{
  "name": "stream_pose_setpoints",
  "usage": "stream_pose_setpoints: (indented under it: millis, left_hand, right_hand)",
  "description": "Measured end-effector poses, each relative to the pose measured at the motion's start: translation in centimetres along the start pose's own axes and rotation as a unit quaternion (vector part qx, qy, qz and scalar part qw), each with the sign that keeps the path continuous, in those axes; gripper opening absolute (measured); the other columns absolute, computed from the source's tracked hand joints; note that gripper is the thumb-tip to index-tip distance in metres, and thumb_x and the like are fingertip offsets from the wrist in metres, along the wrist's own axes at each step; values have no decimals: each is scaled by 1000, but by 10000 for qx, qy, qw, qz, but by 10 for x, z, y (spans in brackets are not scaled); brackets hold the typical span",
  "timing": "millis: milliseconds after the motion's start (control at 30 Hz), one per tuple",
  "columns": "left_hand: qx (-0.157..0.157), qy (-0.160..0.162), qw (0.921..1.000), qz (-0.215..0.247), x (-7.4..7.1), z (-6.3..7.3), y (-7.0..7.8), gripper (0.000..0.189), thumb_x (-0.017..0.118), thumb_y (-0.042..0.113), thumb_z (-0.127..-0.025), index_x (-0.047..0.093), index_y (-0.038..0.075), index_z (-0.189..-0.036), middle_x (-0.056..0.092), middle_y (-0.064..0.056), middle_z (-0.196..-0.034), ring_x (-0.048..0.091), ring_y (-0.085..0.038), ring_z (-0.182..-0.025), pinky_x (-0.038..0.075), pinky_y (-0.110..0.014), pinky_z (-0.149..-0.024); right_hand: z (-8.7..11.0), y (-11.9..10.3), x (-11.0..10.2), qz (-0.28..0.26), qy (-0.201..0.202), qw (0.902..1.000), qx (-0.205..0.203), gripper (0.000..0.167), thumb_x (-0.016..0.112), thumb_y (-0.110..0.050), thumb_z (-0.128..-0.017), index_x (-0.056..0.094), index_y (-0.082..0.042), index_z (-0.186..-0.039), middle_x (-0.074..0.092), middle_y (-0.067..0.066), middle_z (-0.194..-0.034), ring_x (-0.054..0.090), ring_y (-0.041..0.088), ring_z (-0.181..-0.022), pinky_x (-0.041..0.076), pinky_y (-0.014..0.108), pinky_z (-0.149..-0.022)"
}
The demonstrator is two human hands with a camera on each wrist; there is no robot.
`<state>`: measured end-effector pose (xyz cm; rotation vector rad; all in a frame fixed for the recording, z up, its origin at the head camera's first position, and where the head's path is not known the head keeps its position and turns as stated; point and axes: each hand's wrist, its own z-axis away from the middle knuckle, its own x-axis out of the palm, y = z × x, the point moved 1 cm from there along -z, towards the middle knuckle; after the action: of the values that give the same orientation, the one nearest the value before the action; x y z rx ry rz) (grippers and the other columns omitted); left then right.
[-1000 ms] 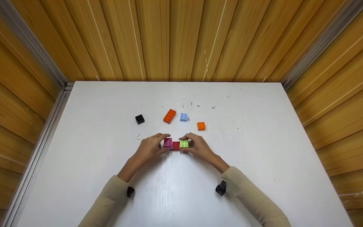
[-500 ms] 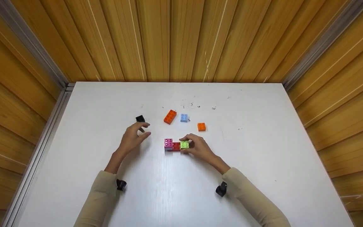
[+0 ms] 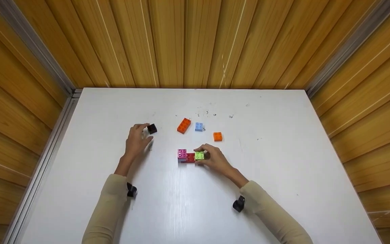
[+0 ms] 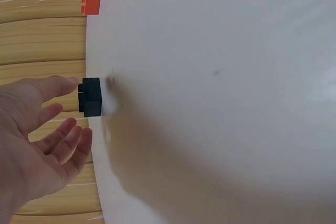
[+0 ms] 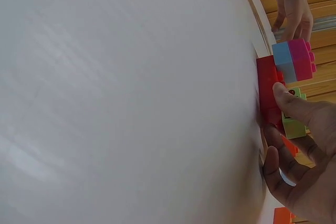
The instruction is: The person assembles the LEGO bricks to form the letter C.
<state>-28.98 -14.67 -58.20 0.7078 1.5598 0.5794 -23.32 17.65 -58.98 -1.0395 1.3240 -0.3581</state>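
Observation:
My left hand (image 3: 135, 139) is beside a black toy brick (image 3: 152, 128). In the left wrist view its index fingertip is right at the studded top of the black brick (image 4: 92, 97), while the thumb and other fingers stand apart from it. My right hand (image 3: 216, 159) grips the right end of a small brick build, around a lime green brick (image 3: 199, 155). This sits on a red brick (image 3: 190, 157). At the build's other end, a magenta brick (image 5: 301, 59) tops a light blue brick (image 5: 284, 61), as the right wrist view shows.
Beyond the build on the white table (image 3: 181, 206) lie a long red-orange brick (image 3: 183, 125), a light blue brick (image 3: 199, 126) and an orange brick (image 3: 217, 136). Wood-patterned walls (image 3: 195, 44) enclose the table at the back and sides.
My left hand has let go of the magenta end of the build and moved left and away to the black brick. The right hand has kept its grip in place.

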Motion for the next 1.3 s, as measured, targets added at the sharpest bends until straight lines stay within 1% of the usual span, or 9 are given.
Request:
stream_pose_setpoints:
  millis: [167,300,467,567,767,967,1033,1133,1300]
  left_hand:
    - [-121,-2,9999,36,6,-7,-3,55,73,9,-93,55,4,-144,53,-22,-142,53,-39,-130,49,-56,-101]
    - [-192,-34,9998,-52,10,-10,-3,56,73,9,-92,54,4,-145,53,-22,-142,53,-40,-130,49,-58,-102]
    - [-280,-80,9996,-65,14,-14,-4,54,71,11,-94,55,3,-144,54,-22,-140,55,-39,-128,48,-58,-102]
    - [-260,-67,9996,-46,15,-16,-5,50,71,12,-94,58,1,-140,57,-22,-134,57,-38,-122,49,-56,-99]
    - [-158,-43,9997,-161,14,-16,-6,42,72,15,-94,63,1,-133,62,-21,-120,62,-36,-109,52,-51,-88]
    - [-152,-93,9998,-89,13,-12,-7,40,72,16,-94,65,2,-131,64,-19,-115,63,-34,-105,52,-49,-85]
    - [-116,-127,9998,-21,12,-11,-6,40,73,16,-93,65,2,-130,64,-19,-116,63,-34,-105,52,-50,-86]
    - [9,-192,9997,122,11,-9,-3,40,75,15,-92,66,1,-128,65,-20,-117,63,-35,-105,52,-50,-87]
    - [378,-250,9972,602,10,-5,3,40,80,11,-87,68,-1,-123,66,-22,-112,65,-36,-100,53,-47,-87]
  right_hand:
    - [0,0,1,-40,-28,10000,12,38,84,-13,-82,71,-7,-118,72,10,-111,56,13,-89,48,21,-80]
    - [1,0,1,-43,-60,10000,18,38,84,-14,-82,71,-6,-117,72,10,-111,57,13,-89,48,21,-79]
    - [2,0,-2,-39,-77,9999,65,39,85,-15,-82,72,-7,-118,73,9,-112,58,13,-90,48,21,-79]
    - [1,-1,-3,-56,-59,10000,33,39,85,-15,-82,72,-7,-118,73,9,-113,58,13,-89,48,21,-79]
    - [0,-1,-2,4,-22,10000,45,40,86,-14,-80,73,-8,-117,74,8,-111,54,13,-85,45,21,-76]
    - [0,1,-1,-4,-78,9998,181,40,85,-13,-81,72,-8,-118,73,8,-113,57,16,-88,47,22,-78]
    - [0,0,-2,-14,-109,9996,265,40,85,-13,-81,72,-8,-119,73,7,-114,57,17,-90,46,22,-80]
    - [0,1,-2,-26,-114,9996,249,41,85,-13,-81,72,-8,-119,73,8,-113,57,18,-90,46,23,-80]
    - [0,1,-1,-47,-53,9999,153,40,85,-14,-81,72,-8,-119,73,8,-111,56,17,-87,45,21,-78]
